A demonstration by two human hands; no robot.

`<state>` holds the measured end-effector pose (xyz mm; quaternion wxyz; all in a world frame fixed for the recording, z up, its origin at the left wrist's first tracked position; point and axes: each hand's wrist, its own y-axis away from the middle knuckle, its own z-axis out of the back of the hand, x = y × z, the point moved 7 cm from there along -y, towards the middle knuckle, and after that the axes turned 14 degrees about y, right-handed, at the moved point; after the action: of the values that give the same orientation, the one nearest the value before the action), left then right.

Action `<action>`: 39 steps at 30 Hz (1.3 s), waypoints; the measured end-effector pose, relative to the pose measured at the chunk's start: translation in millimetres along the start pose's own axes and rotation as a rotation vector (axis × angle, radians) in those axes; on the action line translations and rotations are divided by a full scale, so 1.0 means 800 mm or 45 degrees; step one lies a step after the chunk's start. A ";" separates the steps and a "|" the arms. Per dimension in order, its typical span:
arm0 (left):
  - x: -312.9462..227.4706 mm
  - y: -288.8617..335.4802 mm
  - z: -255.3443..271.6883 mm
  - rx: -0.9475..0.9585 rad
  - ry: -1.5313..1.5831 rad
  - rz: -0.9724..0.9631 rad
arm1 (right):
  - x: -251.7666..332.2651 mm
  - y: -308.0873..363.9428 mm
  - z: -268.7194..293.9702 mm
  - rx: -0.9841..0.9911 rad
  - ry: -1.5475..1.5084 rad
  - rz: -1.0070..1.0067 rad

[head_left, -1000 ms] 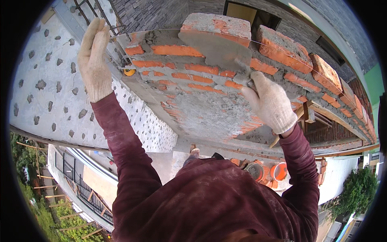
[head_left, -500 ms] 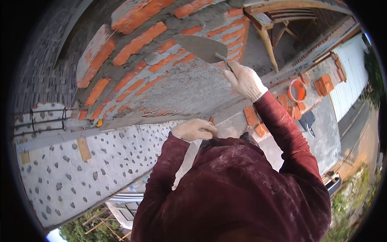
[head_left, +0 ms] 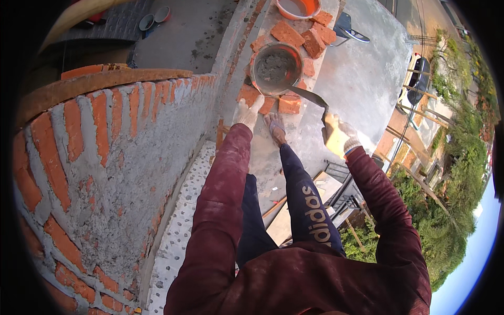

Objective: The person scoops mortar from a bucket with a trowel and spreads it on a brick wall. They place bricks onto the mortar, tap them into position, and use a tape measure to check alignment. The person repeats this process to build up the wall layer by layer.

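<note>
My left hand [head_left: 248,113], in a pale work glove, reaches down with its fingers apart beside an orange brick [head_left: 248,94] and the near rim of a bucket; whether it touches either I cannot tell. Grey wet mortar [head_left: 275,67] lies inside the round bucket [head_left: 255,80], which stands among loose bricks. My right hand [head_left: 338,134], also gloved and partly sunlit, is closed around the handle of a trowel. The trowel's dark blade [head_left: 311,96] points left, its tip by the bucket's lower right rim.
To the left rises a curved brick wall [head_left: 126,157] with rough mortar and a wooden strip [head_left: 100,90] along its top. More bricks [head_left: 315,42] and an orange bucket [head_left: 298,7] stand farther along the ledge. My bare foot [head_left: 275,128] is close to the bricks. A drop shows at right.
My view has swung right, from the brickwork to the mortar bucket. The trowel, still in my right hand, has come away from the wall, and my left hand now reaches out to the bricks.
</note>
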<state>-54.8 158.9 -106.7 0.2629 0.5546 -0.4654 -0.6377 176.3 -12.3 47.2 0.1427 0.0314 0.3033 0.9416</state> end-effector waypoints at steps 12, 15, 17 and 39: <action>0.064 -0.263 -0.048 -0.099 -0.035 -0.627 | 0.011 -0.376 -0.201 0.120 0.606 0.068; 0.046 -0.244 -0.059 -0.038 -0.054 -0.657 | 0.017 -0.295 -0.195 0.285 0.446 0.201; 0.033 -0.235 -0.067 0.040 -0.002 -0.658 | -0.001 -0.277 -0.173 0.239 0.337 0.157; -0.230 0.484 0.252 -0.239 -0.398 -0.698 | 0.273 0.100 0.312 -0.140 0.396 1.161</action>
<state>-271.1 210.5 311.3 0.0569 0.5281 -0.2728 -0.8022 -16.8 128.9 290.7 -0.3301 0.0122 0.2261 0.9164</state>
